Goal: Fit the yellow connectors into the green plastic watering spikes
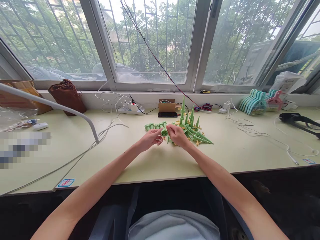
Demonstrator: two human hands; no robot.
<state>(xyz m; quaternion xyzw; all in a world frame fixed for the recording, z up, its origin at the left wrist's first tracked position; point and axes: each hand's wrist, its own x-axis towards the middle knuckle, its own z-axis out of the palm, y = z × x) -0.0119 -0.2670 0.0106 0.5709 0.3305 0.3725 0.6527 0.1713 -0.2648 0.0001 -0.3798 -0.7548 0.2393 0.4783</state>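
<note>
Between my two hands, just above the table, is a green plastic plant watering spike, its round open end facing me. My left hand pinches it from the left side. The fingers of my right hand are closed against its right side; what lies under them is hidden. Right beside that hand sits a pile of green watering spikes with small yellow valves, some standing point up. Behind my left hand, several green spike pieces lie in a row.
A phone lies before a small cardboard box at the back. A power strip and white cables are left of it. Teal hangers and a black strapped headset are at right, a brown pouch at left.
</note>
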